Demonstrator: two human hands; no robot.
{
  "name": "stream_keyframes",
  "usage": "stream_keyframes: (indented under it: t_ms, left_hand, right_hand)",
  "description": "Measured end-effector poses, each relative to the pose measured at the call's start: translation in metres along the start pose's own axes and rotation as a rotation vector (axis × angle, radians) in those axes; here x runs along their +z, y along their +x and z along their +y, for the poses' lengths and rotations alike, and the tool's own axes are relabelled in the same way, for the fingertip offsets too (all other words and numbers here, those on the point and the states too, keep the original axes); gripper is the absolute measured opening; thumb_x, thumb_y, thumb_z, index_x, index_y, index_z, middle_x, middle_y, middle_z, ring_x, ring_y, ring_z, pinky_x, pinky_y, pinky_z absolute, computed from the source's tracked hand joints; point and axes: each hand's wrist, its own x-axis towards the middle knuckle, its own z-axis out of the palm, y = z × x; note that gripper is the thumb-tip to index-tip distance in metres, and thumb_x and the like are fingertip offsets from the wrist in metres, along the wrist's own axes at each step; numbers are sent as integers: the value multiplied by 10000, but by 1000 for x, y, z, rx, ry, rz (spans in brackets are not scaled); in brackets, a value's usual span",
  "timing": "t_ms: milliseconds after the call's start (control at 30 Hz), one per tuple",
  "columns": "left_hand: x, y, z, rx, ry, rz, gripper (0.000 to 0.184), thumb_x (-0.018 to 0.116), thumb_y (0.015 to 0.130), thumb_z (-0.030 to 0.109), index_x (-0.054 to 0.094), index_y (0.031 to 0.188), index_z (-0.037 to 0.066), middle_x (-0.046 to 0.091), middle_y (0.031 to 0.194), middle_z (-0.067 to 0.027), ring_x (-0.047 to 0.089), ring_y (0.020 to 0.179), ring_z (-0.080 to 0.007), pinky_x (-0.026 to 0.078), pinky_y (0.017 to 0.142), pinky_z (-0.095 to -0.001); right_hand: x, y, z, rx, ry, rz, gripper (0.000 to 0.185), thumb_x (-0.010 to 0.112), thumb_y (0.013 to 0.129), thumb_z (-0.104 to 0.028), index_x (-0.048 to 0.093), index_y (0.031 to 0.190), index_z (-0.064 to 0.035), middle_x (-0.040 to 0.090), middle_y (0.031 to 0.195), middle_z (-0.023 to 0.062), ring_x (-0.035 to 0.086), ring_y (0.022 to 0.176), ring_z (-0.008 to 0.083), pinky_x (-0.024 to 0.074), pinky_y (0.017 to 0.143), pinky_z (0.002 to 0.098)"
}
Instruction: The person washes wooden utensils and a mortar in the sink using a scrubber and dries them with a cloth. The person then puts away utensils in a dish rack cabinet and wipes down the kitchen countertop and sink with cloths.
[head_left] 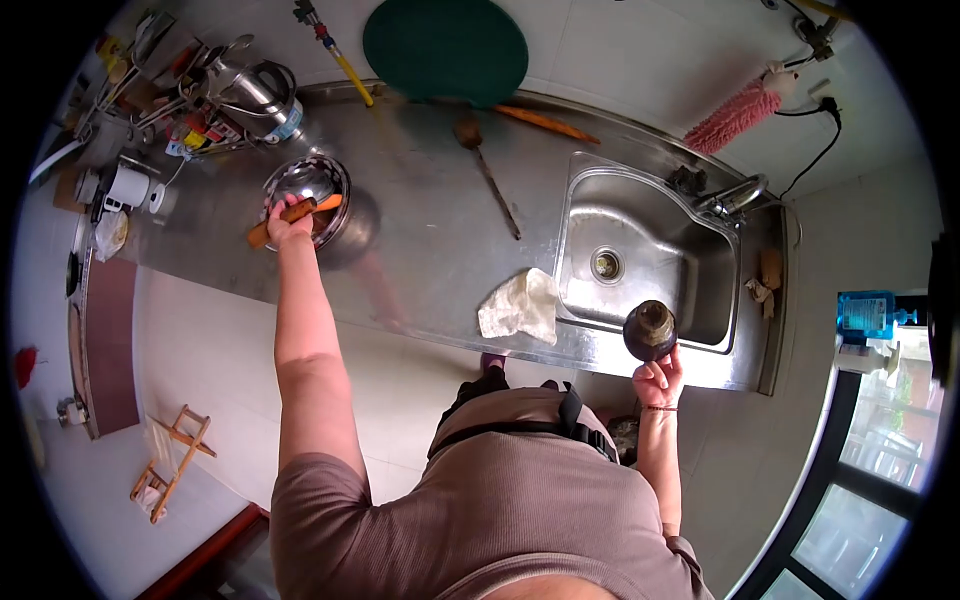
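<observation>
My left hand reaches across the steel counter, its fingers closed around a wooden-handled utensil. Beneath it is a round metal bowl, where a shiny rounded metal piece and an orange handle-like piece also show. Whether the rounded piece belongs to the wooden handle I cannot tell. My right hand grips a dark round vessel with a tan, neck-like top, held over the sink's near edge. A crumpled white cloth lies on the counter left of the sink.
The steel sink has a faucet at its back right. A long-handled tool lies mid-counter. A green round board leans on the wall. Pots and utensils crowd the left corner; a pink duster hangs at right.
</observation>
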Motion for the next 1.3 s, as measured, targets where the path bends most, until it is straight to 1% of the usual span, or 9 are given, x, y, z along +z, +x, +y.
stream_keyframes:
  t_ms: [133,267,333,600,667,800,1000,1133,1300]
  left_hand:
    - [-7,6,4,-65,7,-85,241,449,811,22,457,1048,67,558,906,-116,586,812,-252,452,834,-452]
    - [-34,52,24,-199,151,-463,93,534,648,8,570,731,32,611,745,-108,612,733,-278,511,778,-429]
    - [-18,8,16,-45,307,-166,190,487,770,86,560,915,-14,619,805,-147,616,767,-290,509,789,-433]
    - [-46,-184,-46,69,681,-456,121,568,833,126,565,882,15,599,882,-90,544,731,-158,475,675,-298]
    - [-73,-239,-80,1,814,-523,85,580,815,97,577,866,29,604,849,-85,532,664,-149,456,617,-275]
    - [-134,-343,-152,-312,1036,-575,100,601,782,68,571,863,17,567,743,-71,498,576,-127,418,535,-258]
    - [-205,-474,-231,-832,1373,-905,200,610,795,84,580,962,-22,510,607,-9,470,490,-86,382,464,-217]
    - [-236,-522,-269,-893,1637,-1186,252,611,794,86,574,1008,-42,515,631,13,471,510,-54,395,469,-207]
    - [-287,-539,-303,-845,2047,-1221,245,645,748,100,587,957,-13,543,668,1,484,525,-65,415,491,-222]
  right_hand:
    - [21,-10,3,-60,-56,226,315,402,928,-316,579,1043,-82,648,1006,37,321,321,50,305,421,209]
    - [16,-21,-2,-68,26,222,270,425,919,-299,576,984,-86,658,917,12,303,301,57,310,407,213]
    - [0,-27,-8,-70,16,175,302,433,910,-313,573,1049,-84,659,924,18,314,308,55,361,445,233]
    - [-23,-60,-29,-129,83,216,362,397,918,-338,579,1066,-62,658,983,57,319,305,64,381,460,247]
    - [-36,-69,-36,-88,74,253,258,495,881,-335,567,1046,-150,640,1016,29,303,304,76,377,470,257]
    - [-57,-89,-42,-9,23,246,204,509,879,-327,582,919,-142,651,916,39,302,305,82,363,469,283]
    - [-95,-136,-52,91,14,77,268,496,887,-300,560,1031,-82,638,866,66,318,318,70,410,486,287]
    - [-135,-174,-61,98,60,114,273,511,880,-275,547,1054,-67,636,878,85,315,322,66,416,467,288]
    - [-179,-231,-72,33,111,319,238,527,872,-278,543,1024,-96,636,869,74,305,322,71,390,464,290]
